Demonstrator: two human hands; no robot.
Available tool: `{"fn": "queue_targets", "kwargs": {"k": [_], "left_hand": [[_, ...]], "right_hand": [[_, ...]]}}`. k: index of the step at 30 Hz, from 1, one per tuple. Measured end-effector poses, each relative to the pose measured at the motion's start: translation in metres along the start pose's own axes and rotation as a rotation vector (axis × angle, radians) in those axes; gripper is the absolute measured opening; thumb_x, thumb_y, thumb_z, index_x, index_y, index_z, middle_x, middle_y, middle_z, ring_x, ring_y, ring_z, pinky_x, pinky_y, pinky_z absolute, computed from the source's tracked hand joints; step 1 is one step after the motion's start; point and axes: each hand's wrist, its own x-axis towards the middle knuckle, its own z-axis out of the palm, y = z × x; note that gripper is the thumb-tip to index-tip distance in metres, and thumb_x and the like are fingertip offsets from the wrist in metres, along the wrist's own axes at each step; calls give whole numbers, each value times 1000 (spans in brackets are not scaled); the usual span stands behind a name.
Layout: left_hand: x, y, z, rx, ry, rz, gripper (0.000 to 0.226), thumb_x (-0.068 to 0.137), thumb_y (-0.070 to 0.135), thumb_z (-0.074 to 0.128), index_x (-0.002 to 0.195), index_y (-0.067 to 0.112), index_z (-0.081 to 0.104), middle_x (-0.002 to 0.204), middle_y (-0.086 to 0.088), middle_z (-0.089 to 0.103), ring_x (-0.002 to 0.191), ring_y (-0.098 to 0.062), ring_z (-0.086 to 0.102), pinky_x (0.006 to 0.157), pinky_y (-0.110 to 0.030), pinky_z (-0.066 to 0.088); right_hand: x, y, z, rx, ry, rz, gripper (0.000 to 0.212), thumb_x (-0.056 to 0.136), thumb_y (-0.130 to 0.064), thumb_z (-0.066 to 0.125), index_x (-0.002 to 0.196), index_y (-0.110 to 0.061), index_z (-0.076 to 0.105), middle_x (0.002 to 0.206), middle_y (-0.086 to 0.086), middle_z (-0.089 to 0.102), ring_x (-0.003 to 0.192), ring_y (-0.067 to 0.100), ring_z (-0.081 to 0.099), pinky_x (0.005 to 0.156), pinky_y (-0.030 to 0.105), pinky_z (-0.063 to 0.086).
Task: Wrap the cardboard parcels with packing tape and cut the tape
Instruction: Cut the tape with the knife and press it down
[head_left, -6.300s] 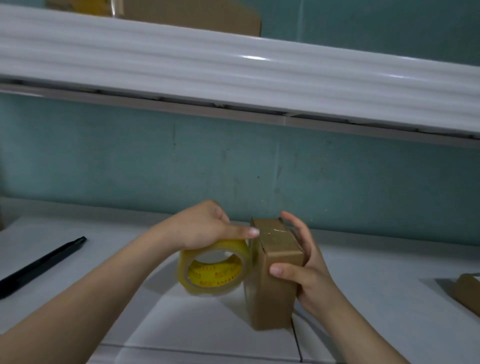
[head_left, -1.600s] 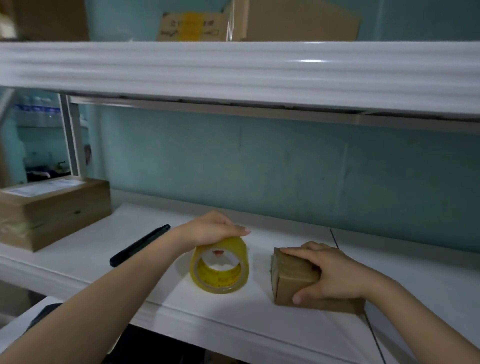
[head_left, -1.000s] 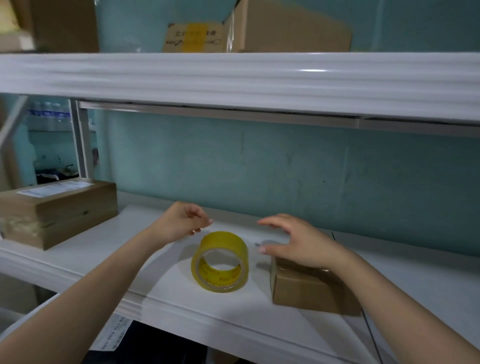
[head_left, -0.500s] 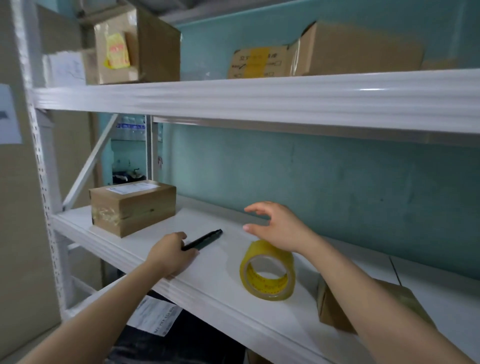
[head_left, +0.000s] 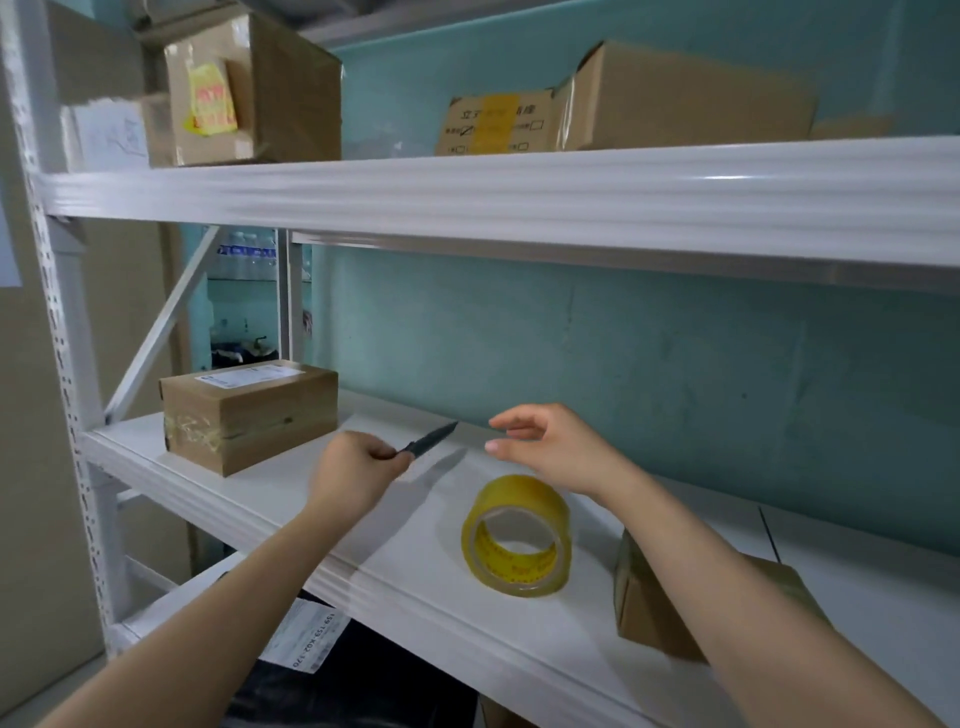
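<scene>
My left hand (head_left: 350, 470) is shut on a black cutter (head_left: 428, 439) and holds it lifted off the white shelf (head_left: 395, 561), its tip pointing up and right. My right hand (head_left: 553, 449) hovers open just right of the cutter's tip, above the roll of yellow packing tape (head_left: 517, 535) that stands on its edge on the shelf. A small cardboard parcel (head_left: 649, 605) lies at the right, partly hidden behind my right forearm. A larger taped parcel (head_left: 247, 413) with a white label sits at the shelf's left end.
The upper shelf (head_left: 519, 189) overhangs the work area and carries several cardboard boxes (head_left: 675, 101). A white perforated upright (head_left: 57, 332) with a diagonal brace stands at the left. The teal wall (head_left: 649, 364) closes the back. A labelled dark bag (head_left: 311, 639) lies below the shelf.
My left hand closed on the black cutter and raised it off the shelf. My right hand stayed open and drifted toward the cutter's tip. The view shifted slightly.
</scene>
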Motion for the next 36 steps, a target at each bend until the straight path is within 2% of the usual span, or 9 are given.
{"fn": "queue_targets", "kwargs": {"k": [4, 6, 9, 14, 18, 23, 29, 32, 36], "left_hand": [[-20, 65, 13, -142, 107, 263, 13, 72, 25, 78, 74, 12, 77, 65, -3, 73, 59, -12, 65, 60, -31, 51], [-38, 95, 23, -202, 117, 396, 19, 69, 31, 75, 77, 14, 77, 71, 0, 74, 66, -13, 68, 65, -32, 55], [-63, 132, 43, -185, 115, 628, 21, 68, 33, 71, 81, 16, 76, 73, 1, 73, 67, -16, 67, 61, -30, 51], [-86, 168, 78, -173, 28, 812, 21, 70, 20, 79, 90, 13, 76, 77, -4, 73, 72, -26, 66, 64, -32, 52], [-110, 185, 106, -180, -95, 941, 28, 68, 18, 79, 94, 13, 73, 82, -6, 71, 76, -29, 65, 64, -39, 56], [-126, 200, 127, -240, -238, 989, 36, 70, 32, 79, 103, 19, 71, 88, 0, 71, 82, -24, 64, 68, -38, 55], [-91, 200, 111, -192, -497, 853, 62, 68, 67, 61, 109, 21, 68, 100, 10, 67, 92, -6, 61, 79, -17, 47], [-45, 185, 84, -33, -701, 736, 59, 60, 65, 63, 102, 23, 68, 92, 16, 65, 83, 2, 59, 68, 0, 41], [-7, 145, 57, 176, -853, 598, 78, 45, 77, 62, 106, 29, 63, 98, 17, 62, 90, 8, 56, 72, -3, 41]], "right_hand": [[-10, 4, -22, 153, 197, 181, 46, 88, -27, 62, 104, 16, 58, 99, 31, 65, 81, 28, 64, 88, 46, 50], [-20, 8, -35, 400, 257, 292, 38, 92, -28, 58, 96, 10, 58, 93, 22, 65, 79, 24, 66, 76, 38, 55], [-41, 14, -55, 695, 274, 314, 30, 96, -28, 51, 105, -1, 56, 96, 18, 67, 85, 25, 68, 76, 37, 56], [-83, 26, -92, 867, 517, 279, 16, 97, -14, 47, 94, -1, 56, 86, 17, 68, 65, 21, 70, 61, 34, 60], [-117, 40, -113, 874, 636, 324, 17, 97, -14, 47, 92, 1, 56, 91, 21, 66, 66, 23, 68, 62, 34, 58], [-151, 52, -129, 852, 753, 356, 16, 96, -11, 48, 99, 4, 53, 92, 25, 64, 73, 29, 66, 62, 33, 58], [-173, 58, -149, 792, 814, 383, 14, 95, -13, 52, 85, -4, 54, 73, 15, 65, 63, 26, 66, 57, 34, 58], [-175, 57, -149, 733, 748, 431, 20, 94, -20, 54, 89, 0, 55, 60, 12, 65, 49, 24, 62, 48, 30, 53], [-158, 52, -130, 557, 598, 528, 21, 92, -16, 58, 81, -5, 44, 56, 16, 59, 39, 25, 56, 39, 28, 48]]}}
